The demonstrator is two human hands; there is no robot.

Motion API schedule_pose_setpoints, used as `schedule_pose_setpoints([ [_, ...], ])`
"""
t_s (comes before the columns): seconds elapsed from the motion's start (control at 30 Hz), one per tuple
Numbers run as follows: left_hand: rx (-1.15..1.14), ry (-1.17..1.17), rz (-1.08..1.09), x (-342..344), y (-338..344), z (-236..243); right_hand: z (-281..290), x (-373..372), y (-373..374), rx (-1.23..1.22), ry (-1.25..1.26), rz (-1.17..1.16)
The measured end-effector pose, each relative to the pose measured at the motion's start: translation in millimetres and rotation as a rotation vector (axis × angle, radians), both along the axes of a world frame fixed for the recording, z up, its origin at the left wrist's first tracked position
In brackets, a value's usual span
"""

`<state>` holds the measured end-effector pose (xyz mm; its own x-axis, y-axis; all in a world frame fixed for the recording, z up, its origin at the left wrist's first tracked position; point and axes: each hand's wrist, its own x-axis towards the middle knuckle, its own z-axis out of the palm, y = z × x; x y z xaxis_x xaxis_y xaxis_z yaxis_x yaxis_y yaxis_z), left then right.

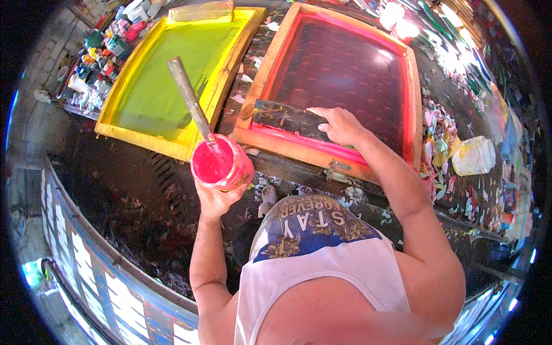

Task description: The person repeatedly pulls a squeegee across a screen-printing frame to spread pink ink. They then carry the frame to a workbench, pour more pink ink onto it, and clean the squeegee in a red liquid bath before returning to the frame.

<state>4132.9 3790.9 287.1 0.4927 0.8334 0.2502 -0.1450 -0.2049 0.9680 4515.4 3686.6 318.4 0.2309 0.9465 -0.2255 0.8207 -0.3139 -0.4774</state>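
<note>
My left hand (215, 198) holds a pink-smeared container (236, 169) of bright pink ink, with a long flat stirring stick (190, 95) standing in it, leaning up-left. My right hand (339, 126) grips the right end of a dark, stained squeegee (282, 115) at the lower inner edge of the wooden screen frame (411, 92); its index finger lies extended along the squeegee, other fingers partly hidden. Pink ink lines that lower edge below the dark red mesh (345, 63). To the left lies a yellow-stained screen (161, 75), with a pale bar (200, 12) on its far edge.
Many small paint containers (115, 46) crowd the back left. A white bucket (472, 155) sits at the right among crumpled, colour-stained scraps (437, 132). The dark worktable (144, 167) has paper bits on it. A slatted railing (80, 259) curves along the lower left.
</note>
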Motion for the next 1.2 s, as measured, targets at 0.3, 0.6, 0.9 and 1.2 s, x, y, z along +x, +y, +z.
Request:
schedule_pose_setpoints([
  [0.3, 0.043, -0.031, 0.168, -22.6, -11.7, 31.1, -27.0, 18.3, 0.5, 0.105, 0.106, 0.044],
  [0.6, -0.035, -0.118, 0.298, -34.7, -12.8, 29.1, -72.6, 73.2, 11.4, 0.132, 0.564, 0.148],
  [0.9, -0.165, -0.227, 0.173, 12.7, 1.7, 35.1, -31.1, 109.4, 6.4, 0.187, 0.902, 0.025],
  [1.2, -0.025, -0.01, -0.126, 161.2, 19.5, 33.7, 126.0, 174.7, 7.0, 0.787, 0.778, -0.036],
])
